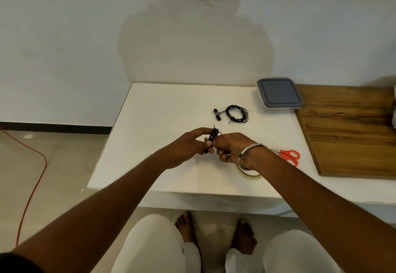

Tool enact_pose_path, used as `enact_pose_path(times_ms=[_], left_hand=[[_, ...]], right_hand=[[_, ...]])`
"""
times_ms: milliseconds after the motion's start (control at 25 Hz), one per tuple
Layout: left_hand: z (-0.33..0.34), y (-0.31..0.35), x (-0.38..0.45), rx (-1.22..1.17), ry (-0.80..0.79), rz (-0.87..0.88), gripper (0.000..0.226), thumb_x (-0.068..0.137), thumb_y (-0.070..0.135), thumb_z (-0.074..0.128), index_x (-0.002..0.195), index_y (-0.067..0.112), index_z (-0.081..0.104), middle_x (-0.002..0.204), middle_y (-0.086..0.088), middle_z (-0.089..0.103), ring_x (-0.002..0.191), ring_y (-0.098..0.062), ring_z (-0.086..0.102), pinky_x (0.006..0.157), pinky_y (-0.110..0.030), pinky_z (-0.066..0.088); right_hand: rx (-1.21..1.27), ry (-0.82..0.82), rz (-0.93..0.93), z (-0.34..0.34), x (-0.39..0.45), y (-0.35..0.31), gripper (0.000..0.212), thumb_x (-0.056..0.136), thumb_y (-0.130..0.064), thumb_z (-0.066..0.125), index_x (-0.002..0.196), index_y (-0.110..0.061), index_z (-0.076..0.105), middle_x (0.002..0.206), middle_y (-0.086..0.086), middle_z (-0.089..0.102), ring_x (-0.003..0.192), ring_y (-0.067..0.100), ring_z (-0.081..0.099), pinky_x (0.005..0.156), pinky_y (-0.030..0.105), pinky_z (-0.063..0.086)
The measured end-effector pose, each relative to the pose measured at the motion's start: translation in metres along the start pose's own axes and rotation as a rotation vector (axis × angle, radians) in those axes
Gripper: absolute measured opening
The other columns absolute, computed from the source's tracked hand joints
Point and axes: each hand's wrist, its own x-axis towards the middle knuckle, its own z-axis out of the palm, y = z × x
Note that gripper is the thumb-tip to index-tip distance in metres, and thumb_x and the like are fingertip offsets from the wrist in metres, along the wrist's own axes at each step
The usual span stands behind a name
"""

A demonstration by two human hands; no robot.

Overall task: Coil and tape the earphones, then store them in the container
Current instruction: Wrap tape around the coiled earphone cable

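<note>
My left hand [188,146] and my right hand [232,147] meet above the middle of the white table [162,110]. Between them they pinch a small bundle of black earphones [213,136], its plug sticking up. A second pair of black earphones [234,113] lies coiled on the table farther back, its earbuds out to the left. A clear container with a grey lid [278,95] stands shut at the back right. A roll of clear tape [249,174] lies under my right wrist, partly hidden.
Orange-handled scissors [289,156] lie right of my right hand. A wooden board [351,131] covers the table's right side. An orange cable [32,178] runs over the floor on the left. My knees and bare feet show below the table's front edge.
</note>
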Motion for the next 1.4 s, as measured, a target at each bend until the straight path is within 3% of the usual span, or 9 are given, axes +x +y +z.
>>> enact_pose_path(times_ms=[200,440,600,720,920,1080,1280,1400], left_hand=[[0.001,0.001,-0.002,-0.02,-0.022,0.001,0.036,0.1,0.015,0.048,0.136,0.019,0.046,0.083,-0.002,0.061,0.063,0.008,0.056,0.053,-0.005,0.039],[-0.005,-0.011,0.005,0.007,-0.026,-0.071,0.035,0.096,0.032,0.055,0.131,0.033,0.049,0.086,0.005,0.065,0.081,-0.007,0.052,0.073,-0.03,0.035],[-0.002,-0.012,0.006,-0.062,0.05,-0.132,0.025,0.094,0.028,0.058,0.116,0.018,0.054,0.082,0.002,0.067,0.076,-0.008,0.053,0.068,-0.029,0.032],[-0.001,-0.013,0.007,-0.069,0.096,-0.156,0.019,0.093,0.026,0.06,0.109,0.017,0.054,0.078,0.002,0.068,0.072,-0.007,0.054,0.064,-0.027,0.032],[0.006,-0.012,0.008,-0.112,0.218,-0.074,0.014,0.093,0.018,0.062,0.102,0.012,0.054,0.074,-0.002,0.068,0.054,0.004,0.057,0.049,-0.009,0.038],[0.007,-0.014,0.011,-0.127,0.258,-0.03,0.016,0.09,0.017,0.066,0.101,0.011,0.056,0.07,-0.002,0.071,0.056,-0.001,0.06,0.057,-0.015,0.042],[0.008,-0.012,0.012,-0.127,0.288,-0.025,0.014,0.091,0.013,0.065,0.101,0.008,0.057,0.066,0.001,0.07,0.053,0.0,0.059,0.053,-0.012,0.043],[0.01,-0.01,0.01,-0.143,0.308,-0.034,0.012,0.091,0.011,0.064,0.101,0.007,0.057,0.068,-0.001,0.069,0.049,0.002,0.058,0.048,-0.011,0.04]], right_hand=[[0.013,-0.078,-0.04,-0.004,0.001,0.005,0.021,0.081,0.002,0.06,0.1,-0.001,0.068,0.074,0.008,0.06,0.059,0.013,0.05,0.056,0.024,0.047],[0.032,-0.148,-0.086,-0.006,0.0,0.008,0.018,0.085,0.0,0.06,0.095,-0.009,0.071,0.075,0.007,0.061,0.063,0.014,0.052,0.059,0.025,0.048],[0.027,-0.167,-0.084,-0.006,0.0,0.01,0.019,0.087,-0.002,0.059,0.104,-0.006,0.067,0.08,0.008,0.06,0.064,0.013,0.052,0.059,0.025,0.049],[0.043,-0.159,-0.075,-0.005,0.001,0.014,0.018,0.087,-0.004,0.06,0.104,-0.005,0.065,0.081,0.01,0.061,0.063,0.014,0.053,0.058,0.025,0.049],[0.092,-0.144,-0.097,-0.002,0.0,0.014,0.012,0.086,-0.009,0.064,0.096,-0.003,0.066,0.08,0.009,0.063,0.062,0.013,0.052,0.057,0.024,0.049],[0.096,-0.113,-0.103,-0.002,0.0,0.013,0.01,0.087,-0.009,0.063,0.093,-0.004,0.068,0.08,0.01,0.065,0.062,0.013,0.054,0.057,0.023,0.051],[0.126,-0.01,-0.105,-0.002,-0.001,0.013,0.026,0.08,-0.009,0.071,0.103,-0.007,0.06,0.086,0.016,0.067,0.06,0.016,0.058,0.059,0.027,0.053],[0.118,0.087,-0.155,-0.002,-0.003,0.013,0.037,0.075,-0.008,0.076,0.099,-0.014,0.049,0.078,0.015,0.066,0.057,0.018,0.058,0.057,0.029,0.053]])
